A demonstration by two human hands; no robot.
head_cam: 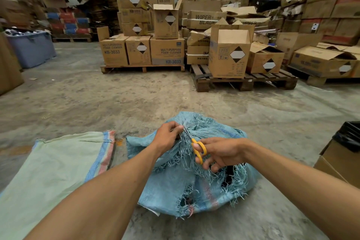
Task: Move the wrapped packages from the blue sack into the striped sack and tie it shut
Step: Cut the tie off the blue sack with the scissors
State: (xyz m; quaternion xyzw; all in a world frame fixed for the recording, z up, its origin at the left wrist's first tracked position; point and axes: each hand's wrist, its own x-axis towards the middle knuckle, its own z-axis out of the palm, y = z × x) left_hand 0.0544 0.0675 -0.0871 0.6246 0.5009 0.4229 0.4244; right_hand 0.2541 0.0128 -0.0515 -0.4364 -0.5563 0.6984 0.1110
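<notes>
A torn, frayed blue sack point(171, 191) lies bulging on the concrete floor in front of me, with dark holes in its side. My left hand point(167, 135) pinches the bunched top of the sack. My right hand point(218, 154) grips yellow-handled scissors point(198, 149), whose blades point up and left toward the pinched fabric. The pale green sack with blue and red stripes point(48, 171) lies flat on the floor to the left. No wrapped packages show; the blue sack hides its contents.
A cardboard box lined with a black bag point(344, 154) stands at the right edge. Wooden pallets point(243, 82) stacked with cardboard boxes point(229, 54) fill the back. A blue plastic bin point(31, 48) sits far left. Bare concrete floor point(116, 99) lies between.
</notes>
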